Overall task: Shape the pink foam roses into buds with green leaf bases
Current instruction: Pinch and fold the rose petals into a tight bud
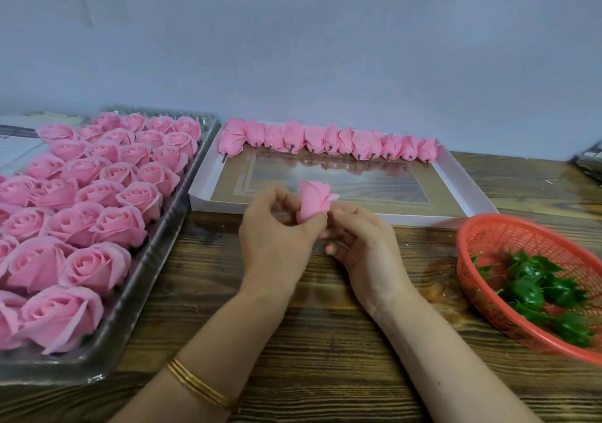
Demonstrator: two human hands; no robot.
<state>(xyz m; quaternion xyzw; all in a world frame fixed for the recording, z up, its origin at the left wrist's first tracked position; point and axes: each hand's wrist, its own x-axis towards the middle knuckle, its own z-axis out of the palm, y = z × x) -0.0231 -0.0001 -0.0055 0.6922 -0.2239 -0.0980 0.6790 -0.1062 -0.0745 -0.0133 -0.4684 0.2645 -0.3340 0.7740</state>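
**A:** where's the pink rose at?

**B:** held above the tabletop, in front of the white tray. Left hand fingers curled round it, right hand fingers pinching its base. Green leaf bases are in the red basket, far right.

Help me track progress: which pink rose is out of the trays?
The rose held between left hand and right hand; all others lie in the plastic tray or white box.

A dark-grained wooden table stands against a plain blue-grey wall. Printed papers lie at its far left corner, and something dark and shiny pokes in at the right edge.
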